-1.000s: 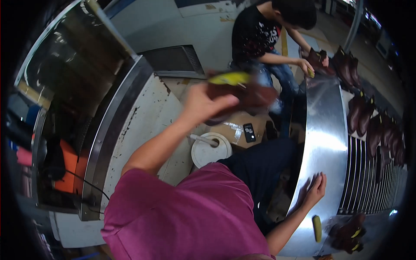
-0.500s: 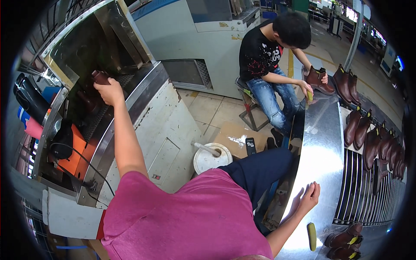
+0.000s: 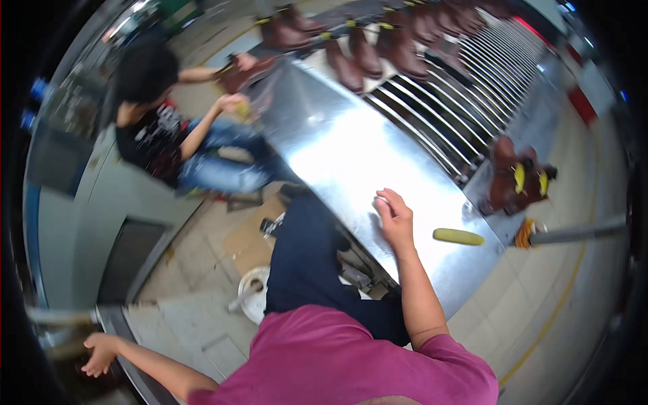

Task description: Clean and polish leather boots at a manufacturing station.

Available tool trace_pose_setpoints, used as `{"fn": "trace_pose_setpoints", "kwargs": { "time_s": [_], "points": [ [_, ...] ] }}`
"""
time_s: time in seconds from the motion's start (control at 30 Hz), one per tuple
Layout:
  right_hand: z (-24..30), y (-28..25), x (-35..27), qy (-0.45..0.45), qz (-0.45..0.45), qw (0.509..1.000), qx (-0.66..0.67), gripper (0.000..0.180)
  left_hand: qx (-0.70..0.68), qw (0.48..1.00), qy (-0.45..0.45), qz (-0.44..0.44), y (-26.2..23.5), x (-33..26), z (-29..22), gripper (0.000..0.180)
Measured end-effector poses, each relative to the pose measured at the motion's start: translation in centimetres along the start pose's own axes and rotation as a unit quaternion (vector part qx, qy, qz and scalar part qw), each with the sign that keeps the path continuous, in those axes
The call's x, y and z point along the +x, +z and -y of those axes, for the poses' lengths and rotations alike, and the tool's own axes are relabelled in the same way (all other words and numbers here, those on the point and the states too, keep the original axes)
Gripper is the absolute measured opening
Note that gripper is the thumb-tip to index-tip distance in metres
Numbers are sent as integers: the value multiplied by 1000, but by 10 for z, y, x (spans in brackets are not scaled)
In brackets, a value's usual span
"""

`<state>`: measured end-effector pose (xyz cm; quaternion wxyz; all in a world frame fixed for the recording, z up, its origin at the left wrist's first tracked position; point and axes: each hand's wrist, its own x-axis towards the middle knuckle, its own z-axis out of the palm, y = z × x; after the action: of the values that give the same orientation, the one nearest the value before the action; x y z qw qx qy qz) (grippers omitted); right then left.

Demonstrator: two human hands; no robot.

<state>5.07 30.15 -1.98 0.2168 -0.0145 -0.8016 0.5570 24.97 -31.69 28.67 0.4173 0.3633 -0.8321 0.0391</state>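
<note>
My right hand (image 3: 395, 217) rests on the shiny steel table (image 3: 337, 145), fingers loosely spread and holding nothing. A yellow stick-shaped object (image 3: 457, 236) lies on the table just right of that hand. Further right, a pair of brown boots (image 3: 514, 179) with yellow tags stands at the table's end. My left hand (image 3: 100, 352) is stretched out low on the left beside the metal edge of a machine (image 3: 128, 341), fingers apart and empty.
Several brown boots (image 3: 378, 47) line a roller conveyor (image 3: 472, 81) beyond the table. A seated co-worker (image 3: 162, 131) in a black shirt handles a boot at the table's far end. A white bucket (image 3: 251, 297) and cardboard (image 3: 253, 233) lie on the floor.
My left hand held a brown shoe, reached it into the machine on the left, and is now empty and lower. My right hand stayed on the table. The view swung right.
</note>
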Motion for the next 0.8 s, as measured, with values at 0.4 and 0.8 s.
{"fn": "trace_pose_setpoints", "kwargs": {
  "time_s": [0.4, 0.8],
  "points": [
    [-10, -22, 19, 44, 15, 918, -394, 49, -629, 653, 147, 395, 405, -199, -557, 80],
    [13, -15, 41, 149, 93, 897, -406, 65, -499, 730, -61, 463, 618, -223, -807, 85]
  ]
}}
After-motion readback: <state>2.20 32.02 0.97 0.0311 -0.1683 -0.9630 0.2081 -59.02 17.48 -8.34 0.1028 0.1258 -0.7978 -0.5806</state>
